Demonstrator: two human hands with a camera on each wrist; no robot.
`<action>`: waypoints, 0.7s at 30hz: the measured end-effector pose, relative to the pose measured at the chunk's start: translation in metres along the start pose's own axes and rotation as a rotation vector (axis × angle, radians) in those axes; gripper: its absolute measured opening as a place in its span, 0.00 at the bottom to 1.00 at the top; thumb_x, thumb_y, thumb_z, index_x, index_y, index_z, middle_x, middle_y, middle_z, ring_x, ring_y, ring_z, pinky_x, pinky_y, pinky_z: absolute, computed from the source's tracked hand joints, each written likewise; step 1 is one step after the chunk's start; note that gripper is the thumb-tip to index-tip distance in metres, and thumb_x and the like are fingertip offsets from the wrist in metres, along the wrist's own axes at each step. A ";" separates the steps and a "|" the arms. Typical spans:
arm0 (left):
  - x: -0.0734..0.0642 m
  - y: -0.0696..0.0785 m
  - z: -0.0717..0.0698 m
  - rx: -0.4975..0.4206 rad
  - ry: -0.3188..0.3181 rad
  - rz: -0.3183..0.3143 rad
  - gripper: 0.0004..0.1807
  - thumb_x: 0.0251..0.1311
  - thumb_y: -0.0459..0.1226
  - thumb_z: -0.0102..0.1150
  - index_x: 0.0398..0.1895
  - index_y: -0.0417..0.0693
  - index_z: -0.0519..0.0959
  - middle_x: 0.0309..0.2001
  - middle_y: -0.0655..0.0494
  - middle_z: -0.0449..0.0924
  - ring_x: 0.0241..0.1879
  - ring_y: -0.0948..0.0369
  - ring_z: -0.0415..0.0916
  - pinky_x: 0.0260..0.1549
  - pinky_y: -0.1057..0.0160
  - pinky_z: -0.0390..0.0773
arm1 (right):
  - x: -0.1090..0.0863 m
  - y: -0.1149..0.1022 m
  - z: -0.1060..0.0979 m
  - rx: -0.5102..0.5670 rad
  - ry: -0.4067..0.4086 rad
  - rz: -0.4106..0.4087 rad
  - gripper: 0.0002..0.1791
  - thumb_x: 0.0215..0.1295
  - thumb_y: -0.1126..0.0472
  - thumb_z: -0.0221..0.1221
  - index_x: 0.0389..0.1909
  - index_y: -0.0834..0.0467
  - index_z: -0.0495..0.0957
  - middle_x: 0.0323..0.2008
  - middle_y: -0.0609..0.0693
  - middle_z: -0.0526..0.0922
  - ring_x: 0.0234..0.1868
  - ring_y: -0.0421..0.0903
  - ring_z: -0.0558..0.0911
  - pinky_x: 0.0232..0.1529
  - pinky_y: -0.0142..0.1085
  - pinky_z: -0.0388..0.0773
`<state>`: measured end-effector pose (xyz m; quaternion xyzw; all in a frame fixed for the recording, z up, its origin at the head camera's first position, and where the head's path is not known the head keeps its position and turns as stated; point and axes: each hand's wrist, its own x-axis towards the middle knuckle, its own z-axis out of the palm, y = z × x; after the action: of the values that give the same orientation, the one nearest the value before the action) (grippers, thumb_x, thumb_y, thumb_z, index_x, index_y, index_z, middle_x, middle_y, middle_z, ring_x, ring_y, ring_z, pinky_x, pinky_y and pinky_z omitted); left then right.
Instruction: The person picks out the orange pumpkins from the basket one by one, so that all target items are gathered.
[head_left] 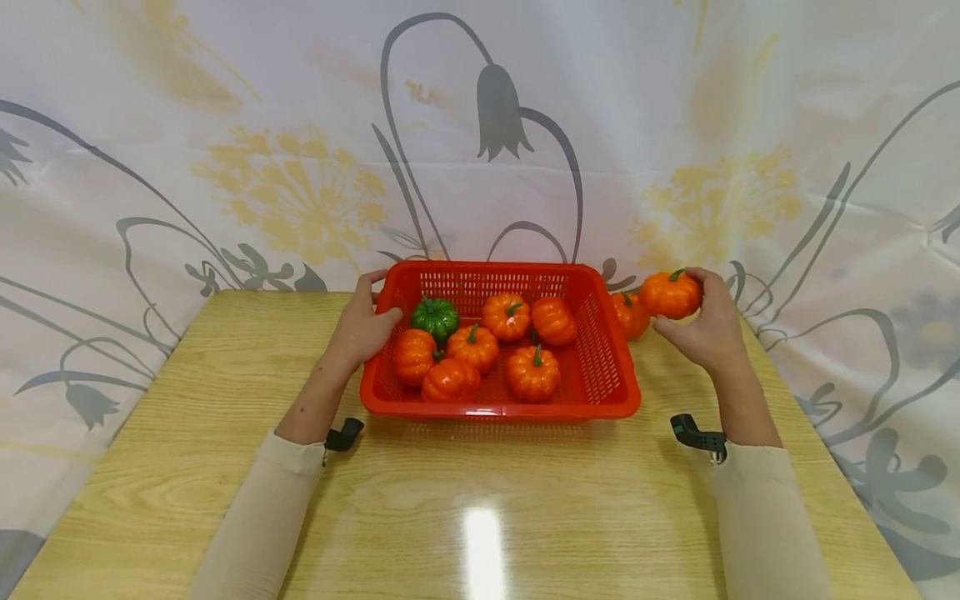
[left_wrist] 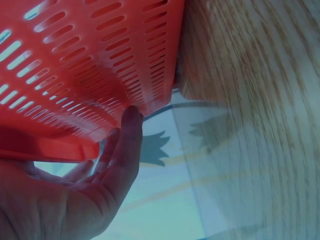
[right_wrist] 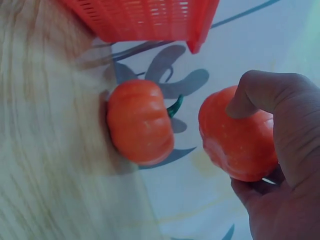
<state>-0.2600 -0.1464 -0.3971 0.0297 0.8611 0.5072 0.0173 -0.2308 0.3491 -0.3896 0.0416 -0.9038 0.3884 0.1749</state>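
A red plastic basket (head_left: 501, 411) with slotted walls stands on the table, holding several small orange pumpkins (head_left: 532, 374) and one green pumpkin (head_left: 436, 318). My left hand (head_left: 360, 333) grips its left rim, the thumb over the top edge; the left wrist view has fingers (left_wrist: 127, 145) against the outer wall. Off the basket's right side, my right hand (head_left: 717, 325) holds an orange pumpkin (head_left: 670, 295) above the table, between thumb and fingers. Another orange pumpkin (right_wrist: 140, 124) lies on the table between that hand and the basket; the head view shows it partly covered.
The light wooden table (head_left: 420, 508) runs up to a patterned curtain (head_left: 322, 150) at the back and both sides. A dark wrist device (head_left: 697, 435) sits by the right sleeve, and a similar one (head_left: 345, 434) by the left.
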 end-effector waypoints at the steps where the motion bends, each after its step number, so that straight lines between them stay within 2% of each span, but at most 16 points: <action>1: 0.000 0.000 0.000 0.000 0.000 -0.001 0.39 0.73 0.37 0.52 0.85 0.50 0.52 0.64 0.36 0.71 0.55 0.40 0.79 0.52 0.41 0.86 | 0.000 0.002 0.001 0.000 0.002 0.009 0.48 0.60 0.65 0.67 0.78 0.71 0.56 0.70 0.73 0.65 0.65 0.69 0.70 0.67 0.58 0.71; 3: 0.000 0.000 0.000 -0.002 0.002 -0.002 0.39 0.73 0.36 0.52 0.85 0.50 0.52 0.64 0.36 0.71 0.55 0.40 0.78 0.52 0.41 0.86 | 0.000 0.006 0.002 0.008 0.010 0.020 0.48 0.60 0.64 0.67 0.79 0.70 0.55 0.71 0.73 0.64 0.66 0.70 0.69 0.68 0.64 0.69; 6: 0.000 0.000 0.001 -0.002 0.003 -0.002 0.39 0.73 0.36 0.52 0.85 0.50 0.52 0.64 0.36 0.71 0.56 0.40 0.79 0.52 0.41 0.86 | 0.000 0.012 0.004 0.003 0.029 0.036 0.48 0.61 0.62 0.66 0.80 0.70 0.55 0.72 0.73 0.63 0.66 0.70 0.69 0.68 0.67 0.69; 15: 0.000 0.001 0.001 -0.003 0.004 -0.010 0.39 0.73 0.36 0.52 0.85 0.50 0.51 0.64 0.36 0.71 0.56 0.40 0.78 0.52 0.41 0.86 | -0.001 0.027 0.010 -0.020 0.145 0.104 0.44 0.60 0.63 0.68 0.75 0.70 0.62 0.69 0.71 0.68 0.63 0.66 0.71 0.62 0.55 0.71; 21: 0.000 0.001 0.001 -0.005 0.002 -0.012 0.40 0.73 0.36 0.52 0.85 0.50 0.52 0.64 0.36 0.71 0.56 0.40 0.78 0.53 0.41 0.86 | -0.001 0.036 0.013 -0.033 0.160 0.138 0.44 0.59 0.64 0.70 0.74 0.72 0.63 0.70 0.73 0.67 0.66 0.68 0.69 0.67 0.61 0.70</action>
<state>-0.2599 -0.1452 -0.3965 0.0241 0.8602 0.5091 0.0195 -0.2411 0.3647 -0.4233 -0.0545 -0.8940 0.3866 0.2199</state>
